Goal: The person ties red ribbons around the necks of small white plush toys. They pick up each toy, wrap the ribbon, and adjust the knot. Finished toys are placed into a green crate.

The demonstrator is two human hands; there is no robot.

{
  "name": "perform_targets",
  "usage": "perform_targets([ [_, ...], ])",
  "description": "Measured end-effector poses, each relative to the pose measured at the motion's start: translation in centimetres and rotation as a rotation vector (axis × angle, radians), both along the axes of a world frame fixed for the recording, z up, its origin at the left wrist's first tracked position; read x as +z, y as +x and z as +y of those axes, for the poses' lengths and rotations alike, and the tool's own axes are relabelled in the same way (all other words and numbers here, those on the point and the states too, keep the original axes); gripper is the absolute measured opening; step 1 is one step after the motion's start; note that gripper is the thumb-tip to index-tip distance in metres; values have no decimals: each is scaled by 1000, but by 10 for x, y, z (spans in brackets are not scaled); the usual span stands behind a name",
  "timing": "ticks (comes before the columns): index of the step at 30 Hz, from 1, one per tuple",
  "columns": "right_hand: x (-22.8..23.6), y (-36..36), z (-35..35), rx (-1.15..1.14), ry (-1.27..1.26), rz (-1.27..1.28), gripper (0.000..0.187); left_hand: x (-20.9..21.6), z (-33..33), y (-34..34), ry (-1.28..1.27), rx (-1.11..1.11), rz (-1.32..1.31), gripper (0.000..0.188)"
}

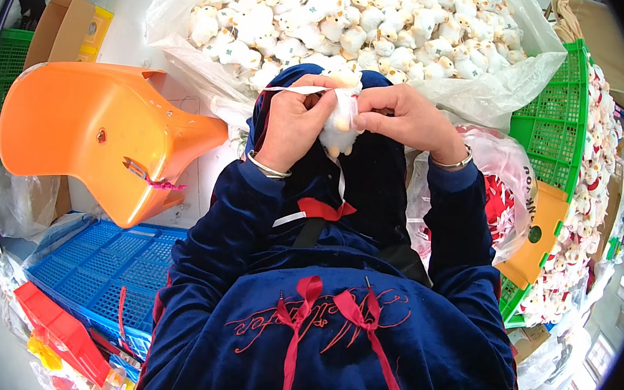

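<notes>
We pinch white ribbon (284,88) in our left fingers (318,110) at a plush toy (337,137); our right fingers (375,122), closed, touch its front

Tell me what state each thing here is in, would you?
Left hand: closed, pinching the white ribbon.
Right hand: fingers bent, touching the toy.
White ribbon: stretched leftward, one end sticking out.
Toy: held between both hands.
Big bag: open, heaped with toys.
Chair: a small tool lying on it.
Clear bag: holding red pieces.
</notes>
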State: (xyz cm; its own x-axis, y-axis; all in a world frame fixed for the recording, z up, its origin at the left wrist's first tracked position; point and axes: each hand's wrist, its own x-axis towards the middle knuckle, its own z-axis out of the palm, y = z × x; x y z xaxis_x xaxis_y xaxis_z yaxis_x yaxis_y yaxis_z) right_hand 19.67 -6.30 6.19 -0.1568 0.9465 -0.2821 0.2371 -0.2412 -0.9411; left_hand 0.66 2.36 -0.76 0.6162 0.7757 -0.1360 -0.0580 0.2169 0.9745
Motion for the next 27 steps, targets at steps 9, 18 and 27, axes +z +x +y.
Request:
perform_targets([
  [9,-17,-18,18,-261,96,-283,13,-1,-3,1,280,28,67,10],
  [18,-42,-39,17,-256,517,-732,11,-2,-3,-3,450,-21,-29,9],
  [27,-12,8,14,-106,-5,-97,15,2,-8,-6,370,-38,-73,5],
])
